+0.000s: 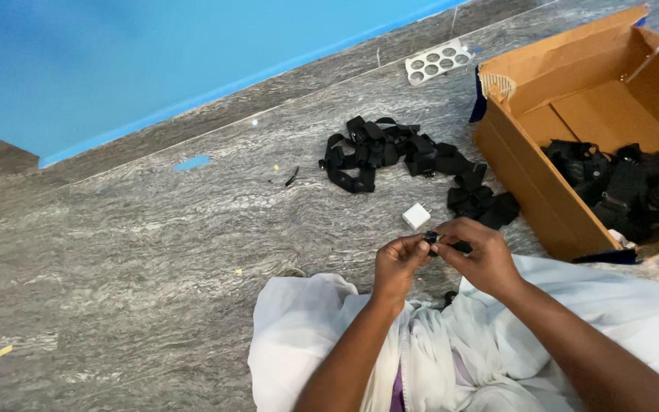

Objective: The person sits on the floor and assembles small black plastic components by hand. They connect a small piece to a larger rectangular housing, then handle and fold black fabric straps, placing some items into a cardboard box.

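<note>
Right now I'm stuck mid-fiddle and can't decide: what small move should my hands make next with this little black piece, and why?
Probably keep both pinches and press the small black piece together. The left hand and right hand meet on it above the lap, fingertips closed around it, and the pile of black straps lies out of reach.

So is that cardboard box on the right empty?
No, the cardboard box holds a heap of black straps, much like the pile of black straps lying on the stone floor beside it.
</note>
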